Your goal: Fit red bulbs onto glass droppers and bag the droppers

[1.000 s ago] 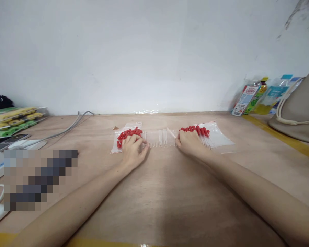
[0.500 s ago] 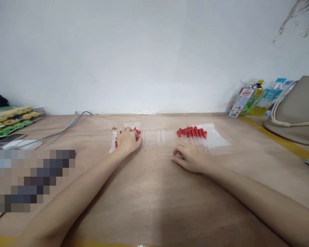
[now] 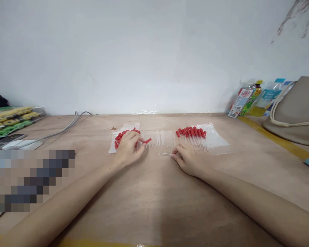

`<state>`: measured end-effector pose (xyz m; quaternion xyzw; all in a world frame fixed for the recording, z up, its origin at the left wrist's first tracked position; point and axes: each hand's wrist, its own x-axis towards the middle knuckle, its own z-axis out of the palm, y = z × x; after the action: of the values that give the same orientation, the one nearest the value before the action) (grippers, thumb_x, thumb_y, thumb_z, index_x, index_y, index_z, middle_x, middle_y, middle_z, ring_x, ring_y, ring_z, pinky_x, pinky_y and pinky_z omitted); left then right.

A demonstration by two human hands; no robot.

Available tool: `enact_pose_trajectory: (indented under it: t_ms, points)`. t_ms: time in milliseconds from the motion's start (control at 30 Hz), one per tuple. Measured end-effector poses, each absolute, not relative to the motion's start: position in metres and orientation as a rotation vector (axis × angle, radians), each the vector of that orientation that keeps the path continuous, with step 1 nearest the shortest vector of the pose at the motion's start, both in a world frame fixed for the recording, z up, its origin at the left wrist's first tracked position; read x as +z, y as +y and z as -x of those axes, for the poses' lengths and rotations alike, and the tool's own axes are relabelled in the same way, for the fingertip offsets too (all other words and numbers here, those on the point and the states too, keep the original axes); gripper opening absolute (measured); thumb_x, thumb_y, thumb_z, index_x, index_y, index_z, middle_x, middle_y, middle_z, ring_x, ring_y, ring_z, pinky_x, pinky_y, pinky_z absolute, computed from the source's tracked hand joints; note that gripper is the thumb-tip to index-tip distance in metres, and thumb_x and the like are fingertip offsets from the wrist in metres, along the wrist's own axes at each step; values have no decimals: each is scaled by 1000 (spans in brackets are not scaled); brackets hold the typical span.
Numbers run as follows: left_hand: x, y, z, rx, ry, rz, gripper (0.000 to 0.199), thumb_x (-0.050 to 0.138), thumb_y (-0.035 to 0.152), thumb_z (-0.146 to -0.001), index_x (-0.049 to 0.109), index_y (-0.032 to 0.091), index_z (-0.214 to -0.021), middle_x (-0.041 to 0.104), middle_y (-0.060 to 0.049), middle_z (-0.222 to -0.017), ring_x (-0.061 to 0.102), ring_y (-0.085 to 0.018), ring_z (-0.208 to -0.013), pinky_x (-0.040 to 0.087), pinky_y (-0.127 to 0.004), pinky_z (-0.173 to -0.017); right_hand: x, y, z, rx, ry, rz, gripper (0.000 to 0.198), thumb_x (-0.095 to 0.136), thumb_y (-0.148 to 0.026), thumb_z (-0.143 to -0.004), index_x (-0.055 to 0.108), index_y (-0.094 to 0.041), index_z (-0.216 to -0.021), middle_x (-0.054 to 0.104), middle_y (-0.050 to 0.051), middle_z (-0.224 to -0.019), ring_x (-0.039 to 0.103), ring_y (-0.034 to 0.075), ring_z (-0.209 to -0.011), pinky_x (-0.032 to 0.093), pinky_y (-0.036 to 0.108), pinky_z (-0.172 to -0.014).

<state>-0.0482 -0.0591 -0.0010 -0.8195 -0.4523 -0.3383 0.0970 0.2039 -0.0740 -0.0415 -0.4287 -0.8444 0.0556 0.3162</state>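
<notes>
Between the thumb and fingers of my left hand (image 3: 130, 147) is a red rubber bulb (image 3: 147, 140), its free end pointing right. More red bulbs (image 3: 119, 138) lie heaped on a clear plastic bag (image 3: 111, 148) behind that hand. My right hand (image 3: 186, 157) pinches a thin glass dropper tube (image 3: 165, 154), which sticks out to the left, low over the table. A row of bare glass tubes (image 3: 159, 138) lies between the hands. Just behind my right hand are several droppers with red bulbs (image 3: 192, 131) fitted, partly on another clear bag (image 3: 217, 135).
At the right stand a carton (image 3: 240, 103), drink bottles (image 3: 269, 97) and a beige bag (image 3: 296, 109). Yellow and green packets (image 3: 12, 118), a phone (image 3: 7, 140) and a grey cable (image 3: 64, 129) lie at the left. A white wall (image 3: 154, 61) closes off the table's back.
My left hand has come away from the bulb heap, toward me and to the right, with a red bulb now showing in its fingers. My right hand has barely moved with its tube.
</notes>
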Motion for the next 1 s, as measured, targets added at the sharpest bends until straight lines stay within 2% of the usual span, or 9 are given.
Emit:
enact_pose_trajectory:
  t_ms: [133,233,333,433,533,700,1000]
  points:
    - [-14,-81,42,-847,-1274,2676,6,51,18,-74,56,17,-77,58,-4,-79,51,-18,-78,40,-33,-75,-41,-74,-206,173,-2141,1195,8,48,-22,-83,50,-19,-75,58,3,-76,52,16,-74,37,30,-67]
    - [-19,-85,37,-805,-1313,2728,11,53,18,-73,58,17,-83,60,-4,-81,52,-19,-79,41,-34,-75,-41,-74,-206,207,-2133,1185,7,47,-20,-83,52,-19,-78,60,3,-78,54,16,-74,37,30,-69]
    - [-21,-82,32,-796,-1287,2754,23,56,26,-76,61,18,-97,60,-7,-98,52,-21,-90,41,-38,-81,-42,-75,-206,94,-2190,1136,18,43,-20,-85,54,-18,-99,62,7,-92,55,18,-86,37,33,-75]
    - [-27,-76,28,-797,-1233,2776,18,53,30,-81,66,21,-90,59,-7,-108,52,-22,-97,39,-40,-86,-44,-76,-206,-66,-2249,1130,28,37,-19,-88,53,-19,-112,61,8,-94,54,19,-87,35,33,-75]
    - [-33,-72,23,-954,-1206,2759,17,51,27,-84,66,21,-86,61,-5,-102,53,-20,-94,41,-37,-85,-43,-79,-204,-122,-2286,1103,28,35,-22,-90,58,-21,-105,60,7,-90,54,17,-83,33,33,-73]
    - [-35,-73,19,-1115,-1273,2814,16,47,27,-87,59,19,-92,63,-3,-86,57,-15,-79,44,-27,-71,-35,-86,-200,-97,-2250,1061,26,36,-24,-90,61,-20,-99,60,7,-91,53,16,-83,33,32,-76]
    - [-30,-77,20,-1187,-1256,2813,15,54,28,-83,59,18,-93,66,-2,-84,60,-14,-75,46,-25,-68,-40,-82,-199,-48,-2248,1001,25,38,-26,-90,61,-21,-99,62,4,-86,54,13,-77,31,33,-79]
